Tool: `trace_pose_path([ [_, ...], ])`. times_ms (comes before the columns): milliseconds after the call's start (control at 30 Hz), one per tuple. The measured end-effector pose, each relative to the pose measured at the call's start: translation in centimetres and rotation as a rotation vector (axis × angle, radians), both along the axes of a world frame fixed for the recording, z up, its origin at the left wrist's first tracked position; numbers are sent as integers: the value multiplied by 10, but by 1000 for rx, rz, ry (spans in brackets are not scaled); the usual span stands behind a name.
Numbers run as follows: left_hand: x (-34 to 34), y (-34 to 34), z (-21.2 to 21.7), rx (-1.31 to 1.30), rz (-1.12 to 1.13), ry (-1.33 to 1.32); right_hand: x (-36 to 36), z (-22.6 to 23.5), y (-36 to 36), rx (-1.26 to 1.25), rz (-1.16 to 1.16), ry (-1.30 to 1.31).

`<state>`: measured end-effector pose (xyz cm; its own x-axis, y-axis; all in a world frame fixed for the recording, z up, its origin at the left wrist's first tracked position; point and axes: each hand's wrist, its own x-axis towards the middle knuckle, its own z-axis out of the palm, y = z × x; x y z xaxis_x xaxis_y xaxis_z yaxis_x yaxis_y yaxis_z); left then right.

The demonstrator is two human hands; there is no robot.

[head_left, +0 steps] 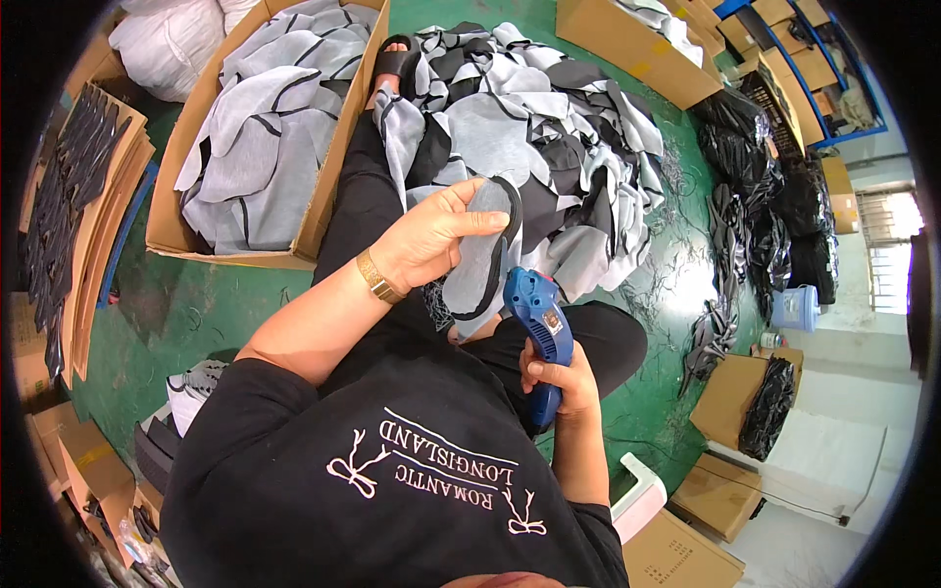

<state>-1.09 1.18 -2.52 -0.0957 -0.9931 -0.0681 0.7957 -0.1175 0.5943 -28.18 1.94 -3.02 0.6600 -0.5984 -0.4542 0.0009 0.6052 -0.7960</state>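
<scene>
My left hand (446, 230) pinches the upper end of a grey fabric piece with black edging (472, 279) between thumb and fingers. The piece hangs down over my lap. In my right hand (564, 377) is a blue hand-held power tool (542, 318), gripped round its handle. Its head points up and left, close beside the fabric piece; whether the two touch I cannot tell. Beyond my hands a large heap of grey and black fabric pieces (490, 132) covers the floor, next to my sandalled foot (395, 61).
At the left stands a cardboard box (162, 220) filled with similar grey pieces. Black strips (74, 186) lie on stacked cardboard at the far left. Black plastic bags (740, 147), a pale blue bucket (796, 308) and more boxes (725, 495) line the right side. Scraps litter the green floor (686, 235).
</scene>
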Motion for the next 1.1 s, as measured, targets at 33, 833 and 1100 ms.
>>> trace_pose_path([
  [33, -1, 1, 0, -10, -15, 16, 0, 0, 1, 7, -13, -12],
  [833, -20, 9, 1, -87, -121, -92, 20, 18, -28, -60, -118, -107],
  [1100, -44, 16, -21, -313, 16, -593, 54, 41, -47, -636, -266, 299],
])
